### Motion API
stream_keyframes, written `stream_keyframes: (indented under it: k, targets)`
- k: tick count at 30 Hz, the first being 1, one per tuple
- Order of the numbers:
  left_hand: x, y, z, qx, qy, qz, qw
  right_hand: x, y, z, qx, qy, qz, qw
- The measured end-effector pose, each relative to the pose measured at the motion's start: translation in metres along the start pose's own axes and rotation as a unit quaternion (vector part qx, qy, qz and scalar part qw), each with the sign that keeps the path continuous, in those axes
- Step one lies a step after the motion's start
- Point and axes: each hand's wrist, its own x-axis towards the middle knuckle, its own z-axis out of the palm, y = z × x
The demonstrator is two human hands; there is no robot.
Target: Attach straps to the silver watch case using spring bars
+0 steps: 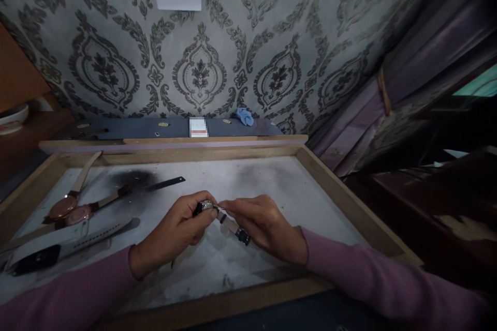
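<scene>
My left hand [181, 225] is closed around a wristwatch [208, 204], fingers and thumb gripping its round metal case. One half of its strap [230, 224], pale inside with a dark buckle end, hangs out toward the lower right. Close against the case edge, my right hand [261, 217] has its fingers pressed together in a pinch. Something thin shows at those fingertips, too small to make out. Part of the watch is covered by my left fingers.
A wooden-rimmed tray [217, 151] with a pale, smudged floor lies under my hands. On its left are a brown-strapped watch [62, 208], a second round watch [80, 214], a white-strapped smartwatch [39, 258] and a dark flat strip [166, 184]. Behind the rim sits a blue crumpled cloth [245, 117].
</scene>
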Motion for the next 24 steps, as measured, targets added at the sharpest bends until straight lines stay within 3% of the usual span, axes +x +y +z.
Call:
stream_keyframes:
  k: [14, 24]
  targets:
    - [0.0016, -0.0002, 0.0017, 0.005, 0.008, 0.001, 1.000, -0.0033, 0.0058, -0.0023, -0.099, -0.011, -0.075, 0.992]
    - [0.0006, 0.0043, 0.0005, 0.013, 0.011, 0.004, 1.000, 0.0005, -0.0012, -0.0026, -0.011, 0.000, 0.000, 1.000]
